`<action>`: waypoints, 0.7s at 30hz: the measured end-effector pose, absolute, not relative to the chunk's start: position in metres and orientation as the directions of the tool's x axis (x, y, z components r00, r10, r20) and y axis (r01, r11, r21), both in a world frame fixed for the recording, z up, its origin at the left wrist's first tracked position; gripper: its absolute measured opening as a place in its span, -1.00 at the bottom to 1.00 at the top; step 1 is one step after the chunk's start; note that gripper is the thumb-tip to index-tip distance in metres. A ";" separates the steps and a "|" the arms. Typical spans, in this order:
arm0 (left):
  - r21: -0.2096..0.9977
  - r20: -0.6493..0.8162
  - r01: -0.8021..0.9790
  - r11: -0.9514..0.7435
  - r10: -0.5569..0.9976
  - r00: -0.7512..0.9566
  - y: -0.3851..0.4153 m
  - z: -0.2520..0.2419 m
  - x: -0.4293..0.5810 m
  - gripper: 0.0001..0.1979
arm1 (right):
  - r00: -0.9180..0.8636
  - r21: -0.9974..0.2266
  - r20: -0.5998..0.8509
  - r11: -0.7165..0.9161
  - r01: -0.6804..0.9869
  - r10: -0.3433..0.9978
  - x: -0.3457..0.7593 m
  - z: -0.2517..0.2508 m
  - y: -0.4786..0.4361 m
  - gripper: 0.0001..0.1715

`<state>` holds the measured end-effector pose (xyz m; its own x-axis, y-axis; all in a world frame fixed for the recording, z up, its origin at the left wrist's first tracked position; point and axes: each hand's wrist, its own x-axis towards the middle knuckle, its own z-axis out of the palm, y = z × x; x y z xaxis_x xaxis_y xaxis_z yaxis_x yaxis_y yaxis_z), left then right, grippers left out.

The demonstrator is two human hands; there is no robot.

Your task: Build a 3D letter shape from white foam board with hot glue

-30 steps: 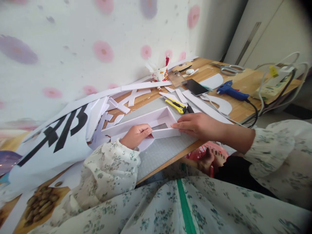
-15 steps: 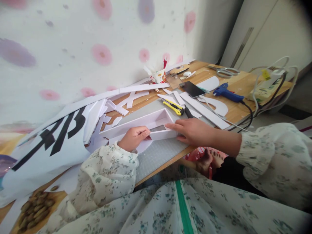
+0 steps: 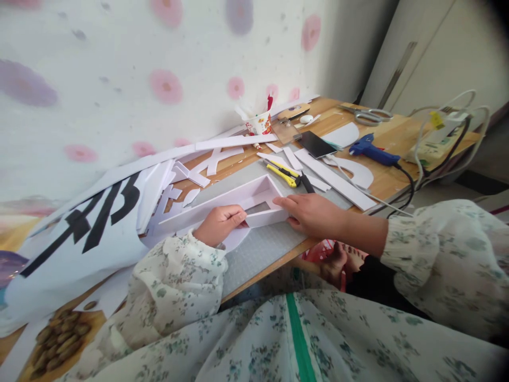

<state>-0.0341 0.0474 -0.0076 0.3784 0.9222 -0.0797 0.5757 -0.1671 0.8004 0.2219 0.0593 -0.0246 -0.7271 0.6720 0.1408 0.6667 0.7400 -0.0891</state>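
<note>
White frame (image 3: pixel 267 218), yellow-and-black cutter (image 3: pixel 281 175), blue glue gun (image 3: pixel 374 151), grey mat (image 3: pixel 258 260), brown bench (image 3: pixel 401 133), and pink and purple blooms (image 3: pixel 166 86) dotting that white wall (image 3: pixel 199 42)!

White wall (image 3: pixel 199 48) has pink and purple flowers; a wooden table (image 3: pixel 401 139) runs along it. Far end holds grey-handled scissors (image 3: pixel 359 112), then a blue hot glue gun (image 3: pixel 376 151), its black cord (image 3: pixel 411 183) looping right, near a power strip (image 3: pixel 431 150) tangled in white cables. Dark-screened phone (image 3: pixel 317 144) lies left of the glue gun. Paper cup (image 3: pixel 258 126) with a red print stands by the wall, something red poking out. Yellow utility knife (image 3: pixel 282 175) is closer to me. Left side: white bag (image 3: pixel 107 246) with bold black markings, and below it a heap of brown, nut-like ovals (image 3: pixel 59 342). Pale cabinet (image 3: pixel 441 58) at far right.
</note>
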 end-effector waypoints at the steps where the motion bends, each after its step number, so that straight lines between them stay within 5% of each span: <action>1: 0.806 -0.083 0.570 -0.161 0.922 0.378 0.047 -0.007 -0.034 -0.63 | -0.724 -0.089 0.139 0.737 0.670 0.676 0.222 -0.025 0.059 -0.56; 8: 0.844 -0.105 0.524 -0.113 0.924 0.368 0.047 -0.010 -0.034 -0.61 | -0.738 -0.123 0.098 0.744 0.656 0.667 0.223 -0.021 0.060 -0.47; 14: 0.883 -0.046 0.461 -0.094 0.958 0.283 0.046 -0.006 -0.042 -0.54 | -0.733 -0.234 0.126 0.738 0.633 0.669 0.240 -0.011 0.065 -0.11; 19: 0.885 0.159 0.443 -0.143 0.987 0.002 0.033 0.012 -0.058 -0.64 | -0.723 -0.272 0.148 0.731 0.626 0.675 0.248 -0.009 0.065 -0.22; 21: 0.812 0.175 0.561 -0.158 0.984 0.024 0.023 0.016 -0.059 -0.70 | -0.732 -0.249 0.164 0.745 0.618 0.662 0.248 -0.011 0.064 -0.30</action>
<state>-0.0592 0.0232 0.0165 0.0240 0.9842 0.1753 0.5613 -0.1584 0.8123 0.2476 0.0640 -0.0107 -0.7315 0.6618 0.1640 0.6183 0.7453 -0.2494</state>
